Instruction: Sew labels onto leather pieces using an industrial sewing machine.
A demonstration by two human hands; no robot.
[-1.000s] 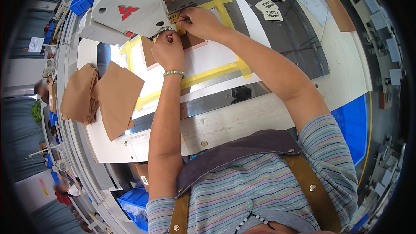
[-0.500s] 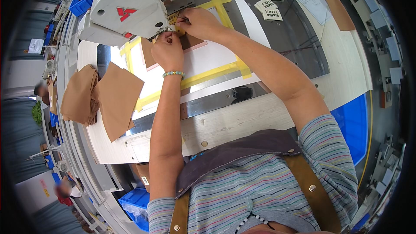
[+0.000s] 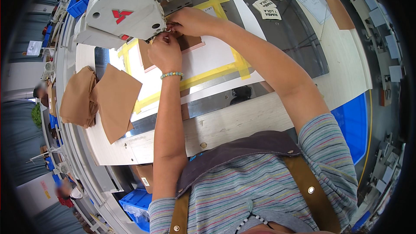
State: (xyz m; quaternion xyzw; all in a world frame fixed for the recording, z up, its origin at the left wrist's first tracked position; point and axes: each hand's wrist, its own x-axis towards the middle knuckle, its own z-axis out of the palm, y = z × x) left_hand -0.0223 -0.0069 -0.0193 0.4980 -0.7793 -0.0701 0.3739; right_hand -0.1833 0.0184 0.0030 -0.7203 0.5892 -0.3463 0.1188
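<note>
At the needle area of a white sewing machine (image 3: 117,4), my left hand (image 3: 167,54) has its fingers pinched on something too small to make out. My right hand (image 3: 186,22) is beside it, fingers curled together just under the head, what they hold hidden. Under both lies a brown piece (image 3: 190,41) with a pink-edged backing, on a white sheet (image 3: 203,67) framed with yellow tape (image 3: 208,72). To my left lie a pile of brown fabric pieces (image 3: 76,97) and a flat brown piece (image 3: 117,102) overlapping it.
The pale worktable (image 3: 346,60) has a dark plate (image 3: 303,52), white printed labels (image 3: 268,6), a drawing (image 3: 305,0) and a brown sheet (image 3: 337,6). Blue bins stand at upper left (image 3: 78,4), right (image 3: 350,128) and below (image 3: 134,206). Two co-workers (image 3: 40,91) (image 3: 69,190) are at far left.
My right hand has moved left toward the needle area and now sits closer to my left hand. My left hand has shifted slightly. The view has shifted a little.
</note>
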